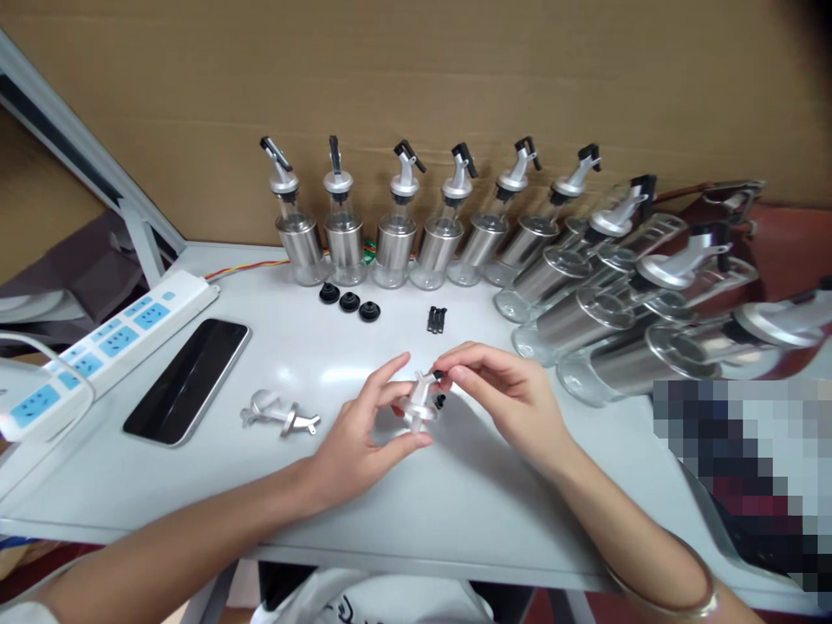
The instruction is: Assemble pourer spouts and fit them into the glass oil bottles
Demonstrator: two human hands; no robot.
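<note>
Near the middle of the frame, the person's left hand [360, 438] is partly curled, its thumb and fingers closed around a silver pourer top [421, 406] held upright above the grey table [390, 529]. The right hand [510, 399], just beside it, has thumb and forefinger pinched together on a small black piece [438, 374] at the pourer top's upper end; its other fingers are bent. Another black part [440, 401] shows just below that pinch. Beyond the hands lie thin black levers [436, 320] and, further left, three black stoppers [349, 302] in a slanting row. More silver pourer tops [287, 419] rest left of centre, near a phone [188, 381]. Glass-and-metal bottles [396, 238] line the upper middle and right.
</note>
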